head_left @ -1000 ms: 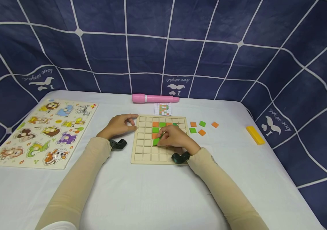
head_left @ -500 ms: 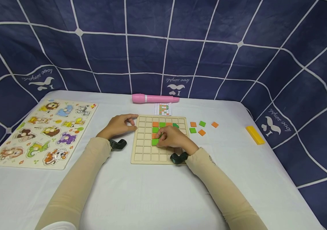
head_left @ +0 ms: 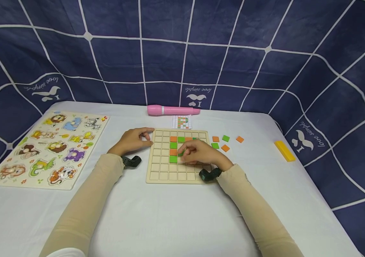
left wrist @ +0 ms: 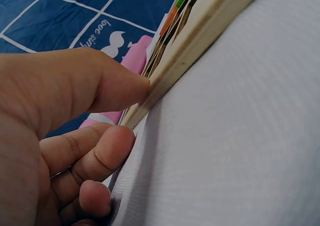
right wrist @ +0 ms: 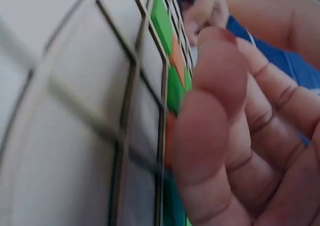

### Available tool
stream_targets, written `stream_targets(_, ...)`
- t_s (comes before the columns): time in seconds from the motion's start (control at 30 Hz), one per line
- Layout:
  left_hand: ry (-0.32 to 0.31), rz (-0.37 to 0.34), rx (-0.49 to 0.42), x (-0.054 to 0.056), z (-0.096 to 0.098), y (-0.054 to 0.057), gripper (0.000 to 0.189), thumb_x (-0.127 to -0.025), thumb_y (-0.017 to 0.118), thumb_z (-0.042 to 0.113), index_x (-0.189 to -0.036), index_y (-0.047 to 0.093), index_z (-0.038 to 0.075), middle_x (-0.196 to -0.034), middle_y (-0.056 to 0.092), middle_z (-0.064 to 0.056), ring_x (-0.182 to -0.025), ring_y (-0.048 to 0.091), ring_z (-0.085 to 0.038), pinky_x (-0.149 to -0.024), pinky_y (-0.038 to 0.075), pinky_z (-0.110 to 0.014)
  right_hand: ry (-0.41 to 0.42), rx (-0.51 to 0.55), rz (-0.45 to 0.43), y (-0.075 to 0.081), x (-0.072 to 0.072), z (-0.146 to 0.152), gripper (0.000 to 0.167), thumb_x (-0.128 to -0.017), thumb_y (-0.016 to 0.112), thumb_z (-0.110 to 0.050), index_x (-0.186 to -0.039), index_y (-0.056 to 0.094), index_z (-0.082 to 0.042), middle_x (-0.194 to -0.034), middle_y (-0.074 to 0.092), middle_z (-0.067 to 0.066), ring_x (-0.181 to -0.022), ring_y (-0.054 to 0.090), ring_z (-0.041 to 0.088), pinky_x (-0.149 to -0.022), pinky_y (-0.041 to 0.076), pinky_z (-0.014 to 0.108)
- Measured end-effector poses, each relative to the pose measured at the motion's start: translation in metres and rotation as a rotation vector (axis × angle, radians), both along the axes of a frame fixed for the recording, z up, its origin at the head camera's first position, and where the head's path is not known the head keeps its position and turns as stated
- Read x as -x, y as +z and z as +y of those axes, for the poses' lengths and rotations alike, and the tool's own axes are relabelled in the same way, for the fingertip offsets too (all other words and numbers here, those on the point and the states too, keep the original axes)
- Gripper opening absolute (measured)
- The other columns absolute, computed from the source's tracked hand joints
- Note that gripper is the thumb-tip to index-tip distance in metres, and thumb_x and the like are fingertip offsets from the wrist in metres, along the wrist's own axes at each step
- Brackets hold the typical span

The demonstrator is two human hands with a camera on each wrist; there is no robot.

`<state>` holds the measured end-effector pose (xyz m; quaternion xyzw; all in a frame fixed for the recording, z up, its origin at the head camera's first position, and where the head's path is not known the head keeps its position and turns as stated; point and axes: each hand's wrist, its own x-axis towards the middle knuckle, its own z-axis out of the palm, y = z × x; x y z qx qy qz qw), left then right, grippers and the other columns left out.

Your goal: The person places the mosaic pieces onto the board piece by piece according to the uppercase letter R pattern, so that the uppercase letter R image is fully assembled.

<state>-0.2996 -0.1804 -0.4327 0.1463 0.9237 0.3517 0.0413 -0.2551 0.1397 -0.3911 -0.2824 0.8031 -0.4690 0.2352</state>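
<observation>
A wooden grid board (head_left: 155, 168) carries green and orange square tiles in its cells. My left hand (head_left: 134, 140) rests at its left edge; in the left wrist view the thumb (left wrist: 122, 88) touches the rim while other fingers curl loosely beneath. Over the board's middle hovers my right hand (head_left: 199, 153), its thumb apart from its bent fingers and nothing between them. Just left of those fingertips a green tile (head_left: 173, 159) lies flat in a cell, under an orange tile (head_left: 173, 152) in the same column. The right hand hides part of the pattern.
Several loose tiles (head_left: 225, 147) lie right of the board. Behind it are a small pattern card (head_left: 182, 122) and a pink tube-shaped object (head_left: 179, 110). An animal puzzle board (head_left: 49, 150) is at left, a yellow bar (head_left: 285, 151) at far right.
My right hand has let go of the green tile, which settled flat into its cell, and has shifted slightly right. The left hand has stayed at the board's edge.
</observation>
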Motion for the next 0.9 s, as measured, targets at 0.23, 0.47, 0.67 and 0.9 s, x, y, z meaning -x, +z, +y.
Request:
stream_targets(0.23,-0.007,-0.001,0.006,0.001,-0.001,-0.001,0.065,-0.092,0.076,0.028,-0.153,0.062,0.008,-0.104,0.070,-0.002,-0.081,0.049,-0.020,-0.077,0.037,-0.037,-0.095,0.053,-0.047,0.003,0.005,0.036,0.029,-0.100,0.069,-0.001,-0.128,0.069,0.010,-0.088,0.071,0.006,-0.069,0.058,0.016,-0.067,0.053,0.029)
stream_targets(0.47,-0.004,0.002,0.002,0.000,0.000,-0.001,0.065,-0.091,0.077,0.028,-0.152,0.063,0.008,-0.103,0.070,-0.003,-0.079,0.049,-0.020,-0.076,0.036,-0.037,-0.308,0.066,-0.012,0.004,0.012,0.077,0.035,-0.101,0.071,-0.007,-0.133,0.067,0.008,-0.098,0.071,0.017,-0.072,0.061,0.016,-0.070,0.055,0.029)
stream_targets(0.67,-0.002,-0.003,0.005,-0.001,0.001,0.000,0.065,-0.092,0.077,0.027,-0.152,0.063,0.008,-0.104,0.070,-0.002,-0.080,0.050,-0.020,-0.077,0.037,-0.038,-0.444,0.102,0.022,0.002,0.017,0.113,0.040,-0.104,0.069,-0.009,-0.138,0.062,0.010,-0.101,0.072,0.017,-0.073,0.063,0.014,-0.070,0.056,0.027)
stream_targets(0.9,-0.008,0.000,0.003,-0.001,0.000,0.002,0.065,-0.092,0.077,0.027,-0.152,0.062,0.008,-0.105,0.070,-0.003,-0.080,0.050,-0.020,-0.077,0.037,-0.037,-0.561,0.220,0.037,-0.003,0.017,0.152,0.043,-0.106,0.065,-0.010,-0.141,0.057,0.013,-0.102,0.074,0.010,-0.077,0.065,0.010,-0.074,0.058,0.023)
